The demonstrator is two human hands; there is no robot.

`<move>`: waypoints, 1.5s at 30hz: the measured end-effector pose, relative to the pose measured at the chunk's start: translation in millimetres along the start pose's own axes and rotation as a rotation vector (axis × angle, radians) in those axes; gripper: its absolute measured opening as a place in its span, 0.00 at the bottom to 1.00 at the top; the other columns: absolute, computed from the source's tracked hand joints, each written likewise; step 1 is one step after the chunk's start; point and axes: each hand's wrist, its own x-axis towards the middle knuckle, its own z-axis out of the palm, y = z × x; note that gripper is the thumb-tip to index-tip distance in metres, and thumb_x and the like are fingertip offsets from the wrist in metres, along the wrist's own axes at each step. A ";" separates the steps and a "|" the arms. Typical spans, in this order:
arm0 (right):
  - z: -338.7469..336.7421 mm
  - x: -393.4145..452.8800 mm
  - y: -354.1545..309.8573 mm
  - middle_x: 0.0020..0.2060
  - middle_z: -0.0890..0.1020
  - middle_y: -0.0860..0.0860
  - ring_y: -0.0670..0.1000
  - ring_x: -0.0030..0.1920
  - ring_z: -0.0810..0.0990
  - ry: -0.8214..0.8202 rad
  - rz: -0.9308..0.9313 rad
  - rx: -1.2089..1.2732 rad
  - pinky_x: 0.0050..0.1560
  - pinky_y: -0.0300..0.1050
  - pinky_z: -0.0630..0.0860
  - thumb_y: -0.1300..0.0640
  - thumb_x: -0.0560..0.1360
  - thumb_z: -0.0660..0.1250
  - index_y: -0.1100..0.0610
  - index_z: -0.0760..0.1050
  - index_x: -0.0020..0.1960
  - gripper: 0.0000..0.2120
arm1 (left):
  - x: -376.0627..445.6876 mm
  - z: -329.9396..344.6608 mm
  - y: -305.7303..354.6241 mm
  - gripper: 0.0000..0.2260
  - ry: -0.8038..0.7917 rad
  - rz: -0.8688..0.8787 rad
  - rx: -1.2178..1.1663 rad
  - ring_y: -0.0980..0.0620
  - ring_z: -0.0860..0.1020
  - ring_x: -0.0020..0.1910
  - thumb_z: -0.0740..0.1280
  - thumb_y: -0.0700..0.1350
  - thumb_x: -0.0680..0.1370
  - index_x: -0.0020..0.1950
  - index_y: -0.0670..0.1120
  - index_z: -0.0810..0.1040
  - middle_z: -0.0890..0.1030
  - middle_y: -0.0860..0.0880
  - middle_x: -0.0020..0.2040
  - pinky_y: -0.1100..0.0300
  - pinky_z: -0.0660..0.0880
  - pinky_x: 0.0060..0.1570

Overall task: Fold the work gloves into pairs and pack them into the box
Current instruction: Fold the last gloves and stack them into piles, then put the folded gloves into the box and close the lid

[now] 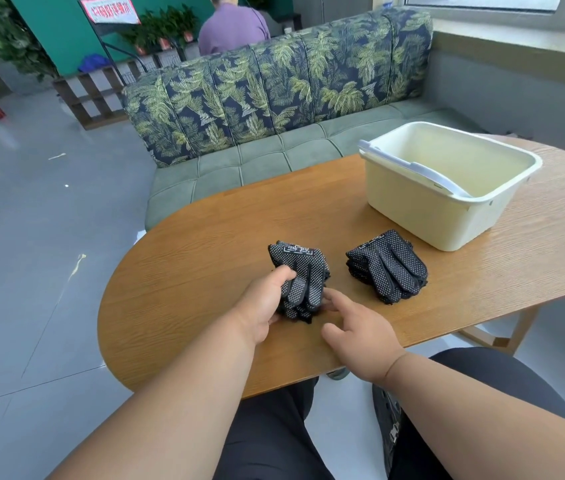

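Two stacks (303, 277) (386, 266), apparently black, white-dotted

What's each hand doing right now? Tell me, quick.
Left hand: grips the near stack of gloves, thumb on top.
Right hand: open, fingertips at the stack's edge, holding nothing.
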 end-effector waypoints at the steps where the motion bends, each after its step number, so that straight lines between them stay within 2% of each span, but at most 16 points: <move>1: 1.8 -1.8 1.0 0.58 0.80 0.35 0.42 0.49 0.78 0.007 -0.013 0.007 0.51 0.42 0.71 0.47 0.73 0.62 0.35 0.66 0.71 0.27 | -2.3 -7.1 -2.0 0.14 -0.006 0.000 0.001 0.48 0.83 0.57 0.65 0.52 0.80 0.58 0.46 0.84 0.88 0.51 0.51 0.48 0.73 0.68; 3: 3.5 -4.0 2.9 0.53 0.80 0.33 0.39 0.47 0.78 0.036 -0.024 0.046 0.50 0.43 0.73 0.48 0.76 0.64 0.34 0.68 0.67 0.21 | -7.3 -25.2 -5.6 0.14 -0.017 -0.002 0.008 0.48 0.83 0.58 0.66 0.52 0.80 0.60 0.47 0.83 0.88 0.50 0.52 0.46 0.73 0.68; 5: 4.3 -3.7 4.5 0.49 0.80 0.34 0.40 0.48 0.79 0.073 0.002 0.144 0.53 0.46 0.76 0.42 0.76 0.63 0.34 0.70 0.64 0.17 | -11.9 -46.4 -10.6 0.14 -0.046 -0.026 -0.015 0.46 0.83 0.59 0.68 0.51 0.79 0.62 0.47 0.82 0.88 0.49 0.53 0.45 0.74 0.68; 9: 6.5 -2.9 -5.2 0.45 0.81 0.36 0.42 0.48 0.82 0.024 0.015 0.397 0.55 0.49 0.79 0.28 0.72 0.62 0.34 0.69 0.68 0.27 | -19.5 -70.1 -27.9 0.16 -0.155 -0.109 -0.152 0.43 0.82 0.63 0.69 0.44 0.79 0.67 0.42 0.80 0.86 0.43 0.59 0.47 0.76 0.68; 11: 12.8 -3.1 -14.7 0.49 0.83 0.38 0.39 0.50 0.83 -0.042 0.013 0.406 0.57 0.46 0.78 0.31 0.73 0.67 0.36 0.68 0.71 0.29 | -23.5 -68.9 -38.9 0.17 -0.218 -0.121 -0.204 0.43 0.81 0.65 0.69 0.41 0.79 0.68 0.41 0.80 0.85 0.42 0.61 0.46 0.73 0.71; 13: 20.2 -3.9 -20.5 0.52 0.84 0.37 0.37 0.52 0.82 -0.049 0.008 0.316 0.60 0.46 0.77 0.37 0.76 0.70 0.37 0.71 0.69 0.23 | -26.5 -64.7 -44.3 0.17 -0.254 -0.091 -0.195 0.43 0.80 0.66 0.68 0.40 0.79 0.68 0.41 0.80 0.85 0.42 0.62 0.47 0.72 0.73; 19: 12.7 -6.7 -30.1 0.48 0.85 0.38 0.38 0.47 0.83 -0.068 0.023 0.228 0.57 0.47 0.80 0.42 0.78 0.70 0.38 0.77 0.65 0.15 | -29.0 -60.9 -44.4 0.17 -0.303 -0.019 -0.155 0.46 0.81 0.65 0.71 0.46 0.78 0.67 0.44 0.81 0.85 0.45 0.62 0.45 0.69 0.74; 22: -7.6 -13.1 -41.8 0.42 0.84 0.40 0.38 0.41 0.81 0.083 0.018 0.131 0.49 0.42 0.79 0.43 0.78 0.69 0.44 0.82 0.57 0.10 | -30.7 -63.4 -47.9 0.17 -0.266 -0.013 -0.282 0.44 0.81 0.65 0.70 0.45 0.79 0.67 0.42 0.81 0.85 0.43 0.62 0.45 0.70 0.74; 25: -46.9 -17.1 -57.2 0.34 0.81 0.45 0.44 0.34 0.79 0.311 -0.009 0.037 0.38 0.48 0.78 0.47 0.79 0.67 0.47 0.81 0.47 0.06 | -31.9 -71.7 -52.1 0.17 -0.238 -0.030 -0.451 0.42 0.80 0.66 0.69 0.45 0.81 0.68 0.42 0.79 0.84 0.41 0.62 0.45 0.71 0.73; 27: -78.2 -11.5 -66.4 0.34 0.82 0.45 0.46 0.36 0.80 0.438 0.008 0.030 0.37 0.48 0.78 0.46 0.78 0.66 0.45 0.79 0.48 0.05 | -31.9 -77.0 -55.4 0.17 -0.223 -0.041 -0.557 0.41 0.80 0.66 0.69 0.45 0.81 0.68 0.42 0.79 0.84 0.41 0.63 0.45 0.73 0.71; 30: -117.9 5.1 -70.7 0.35 0.82 0.46 0.48 0.39 0.81 0.579 0.057 0.032 0.40 0.47 0.76 0.46 0.76 0.64 0.43 0.76 0.54 0.08 | -29.6 -81.0 -59.8 0.19 -0.190 -0.060 -0.617 0.43 0.82 0.63 0.70 0.47 0.79 0.69 0.42 0.79 0.84 0.42 0.62 0.48 0.78 0.62; 33: -144.6 22.0 -65.8 0.35 0.83 0.49 0.54 0.42 0.81 0.635 0.123 -0.034 0.46 0.52 0.78 0.46 0.75 0.63 0.44 0.69 0.66 0.19 | -27.8 -80.9 -60.3 0.22 -0.198 -0.057 -0.603 0.43 0.82 0.64 0.72 0.48 0.77 0.70 0.43 0.78 0.84 0.43 0.63 0.49 0.77 0.64; 36: -160.9 36.1 -54.3 0.49 0.82 0.55 0.62 0.54 0.80 0.622 0.270 -0.147 0.52 0.54 0.76 0.46 0.76 0.63 0.51 0.59 0.78 0.33 | -26.5 -80.1 -61.5 0.22 -0.199 -0.043 -0.590 0.44 0.82 0.64 0.72 0.48 0.76 0.70 0.44 0.78 0.84 0.43 0.63 0.47 0.75 0.68; 38: -167.4 43.2 -43.5 0.58 0.80 0.61 0.64 0.59 0.78 0.580 0.368 -0.199 0.53 0.55 0.74 0.48 0.76 0.64 0.57 0.59 0.78 0.34 | -26.5 -79.5 -62.2 0.21 -0.203 -0.034 -0.589 0.44 0.82 0.64 0.72 0.48 0.78 0.70 0.44 0.78 0.84 0.43 0.62 0.46 0.73 0.70; 41: -171.0 51.3 -27.7 0.51 0.79 0.60 0.63 0.51 0.77 0.515 0.437 -0.263 0.50 0.54 0.75 0.49 0.76 0.64 0.60 0.67 0.70 0.26 | -27.1 -80.0 -61.6 0.22 -0.204 -0.027 -0.576 0.44 0.81 0.64 0.72 0.49 0.77 0.70 0.45 0.78 0.84 0.43 0.63 0.45 0.72 0.72; 45: -173.6 60.8 -14.4 0.47 0.80 0.59 0.63 0.47 0.78 0.545 0.434 -0.309 0.47 0.54 0.76 0.50 0.78 0.62 0.57 0.66 0.69 0.22 | -27.4 -81.4 -61.0 0.21 -0.210 -0.027 -0.571 0.44 0.82 0.64 0.72 0.49 0.77 0.70 0.45 0.78 0.84 0.43 0.63 0.45 0.72 0.72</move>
